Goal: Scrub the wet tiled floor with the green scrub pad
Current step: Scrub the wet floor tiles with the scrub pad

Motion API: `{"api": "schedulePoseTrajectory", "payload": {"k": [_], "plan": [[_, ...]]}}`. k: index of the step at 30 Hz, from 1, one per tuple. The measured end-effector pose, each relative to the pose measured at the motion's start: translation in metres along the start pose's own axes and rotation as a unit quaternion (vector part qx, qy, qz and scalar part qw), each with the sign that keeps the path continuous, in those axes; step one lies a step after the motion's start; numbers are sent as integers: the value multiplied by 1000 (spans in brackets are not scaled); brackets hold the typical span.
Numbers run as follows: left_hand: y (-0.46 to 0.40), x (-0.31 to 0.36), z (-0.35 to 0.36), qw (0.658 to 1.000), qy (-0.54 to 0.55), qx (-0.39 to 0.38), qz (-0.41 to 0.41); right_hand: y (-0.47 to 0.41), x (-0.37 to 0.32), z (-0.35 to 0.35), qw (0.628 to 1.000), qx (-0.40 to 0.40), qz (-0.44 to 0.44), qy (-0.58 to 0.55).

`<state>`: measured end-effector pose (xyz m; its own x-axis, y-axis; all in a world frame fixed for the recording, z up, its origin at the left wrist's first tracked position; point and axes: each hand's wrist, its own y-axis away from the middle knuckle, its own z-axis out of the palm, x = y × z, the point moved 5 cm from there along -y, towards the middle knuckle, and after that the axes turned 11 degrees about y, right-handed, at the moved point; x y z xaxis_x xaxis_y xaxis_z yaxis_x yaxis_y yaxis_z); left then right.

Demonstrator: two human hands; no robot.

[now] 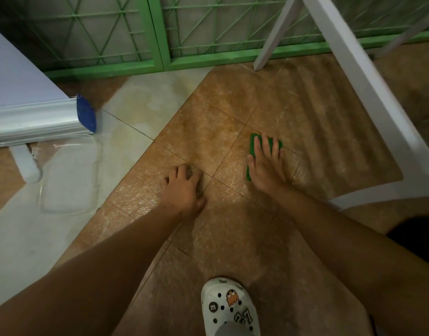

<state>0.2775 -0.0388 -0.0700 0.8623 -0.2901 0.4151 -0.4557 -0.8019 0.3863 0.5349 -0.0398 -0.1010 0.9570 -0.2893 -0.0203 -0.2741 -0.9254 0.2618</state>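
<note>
The green scrub pad (251, 146) lies flat on the wet brown tiled floor (218, 132), right of centre. My right hand (266, 161) presses down on it with straight, spread fingers and covers most of it; only its left edge and far corners show. My left hand (184, 187) rests on the floor to the left of the pad, apart from it, propped on bent fingertips. A dim grey patch shows under those fingers, and I cannot make out what it is.
A white plastic chair (368, 98) stands over the floor at right, one leg (269, 44) near the green metal grille (160, 54) at the back. A silver and blue appliance (63, 117) and a clear plastic lid (68, 175) sit at left. My white clog (229, 306) is at the bottom.
</note>
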Motion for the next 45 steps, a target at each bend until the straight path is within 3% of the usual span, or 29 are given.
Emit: {"api": "schedulePoseTrajectory", "payload": {"k": [10, 23, 27, 33, 37, 45], "plan": [[-3, -5, -1, 1000, -9, 1, -2, 78, -16, 25, 999, 19, -49, 3], [-3, -5, 2, 1000, -10, 8, 0, -9, -1, 0, 1000, -8, -14, -4], [-3, -4, 1, 1000, -10, 5, 0, 12, -5, 4, 999, -22, -25, 0], [-3, -4, 2, 1000, -14, 5, 2, 74, -17, 29, 998, 18, -57, 8], [-3, -6, 5, 1000, -15, 6, 5, 65, -15, 31, 996, 21, -84, 10], [-2, -7, 5, 1000, -7, -4, 1, -16, -1, 8, 1000, 11, 9, 7]]}}
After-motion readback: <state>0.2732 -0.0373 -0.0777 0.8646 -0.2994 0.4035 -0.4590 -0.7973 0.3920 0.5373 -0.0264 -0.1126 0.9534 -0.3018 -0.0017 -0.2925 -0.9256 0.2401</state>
